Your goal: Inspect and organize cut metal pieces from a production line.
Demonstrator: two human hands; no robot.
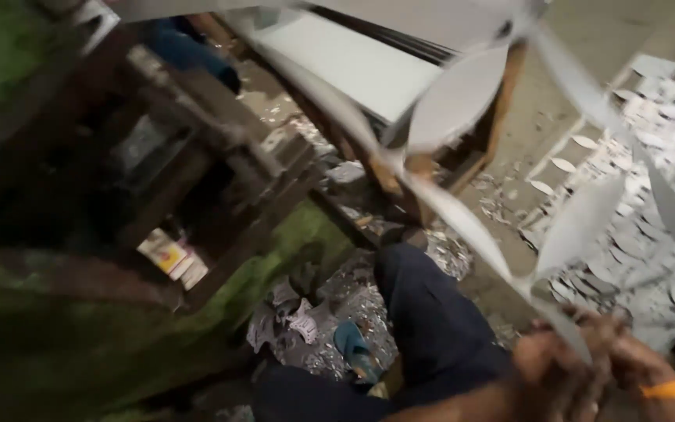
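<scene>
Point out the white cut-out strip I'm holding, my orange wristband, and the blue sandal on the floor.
white cut-out strip [462, 223], head view, on the band just past the leaf-shaped holes.
orange wristband [668, 389], head view, on the band's middle.
blue sandal [355, 349], head view, on its sole.

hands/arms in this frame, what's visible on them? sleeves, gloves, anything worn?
Both are bare: no gloves, no sleeves reaching the forearms in view. The right hand has an orange band around its wrist. The left hand shows nothing worn. Motion blur hides finer detail such as rings or markings.
</scene>
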